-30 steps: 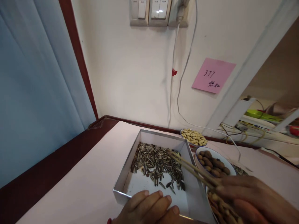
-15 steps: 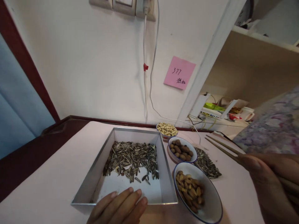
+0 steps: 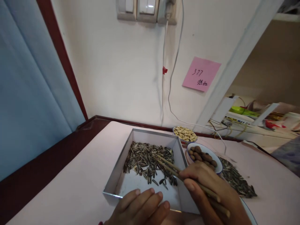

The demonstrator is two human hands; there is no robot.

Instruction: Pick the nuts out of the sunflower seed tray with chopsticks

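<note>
The right hand (image 3: 213, 190) comes in from the lower right, palm turned inward and knuckles up, pinching a pair of wooden chopsticks (image 3: 171, 168) between the thumb and the curled fingers. The sticks slant up and to the left across the box's right wall, and their tips, close together, reach the striped seeds (image 3: 145, 156); whether a seed sits between them I cannot tell. Their thick ends stick out behind, beneath the hand.

The left hand (image 3: 142, 207) lies over the near rim of the open box (image 3: 133, 184), its fingers side by side, lightly bent and pointing to the upper right. Its thumb is hidden, so I cannot tell if it grips the wall.

The seeds fill the far part of the box floor, leaving a pale strip along the near side. Left of the box, a wide stretch of pink counter (image 3: 82, 175) runs to a dark red wooden edge (image 3: 47, 159). The right side is tighter: a bowl of pale nuts (image 3: 185, 134) stands near the far corner, a bowl of brown nuts (image 3: 203, 154) just beside the wall, and another bowl (image 3: 249, 213) shows only its rim past the right hand. Farther right lies a seed heap (image 3: 236, 179).
</note>
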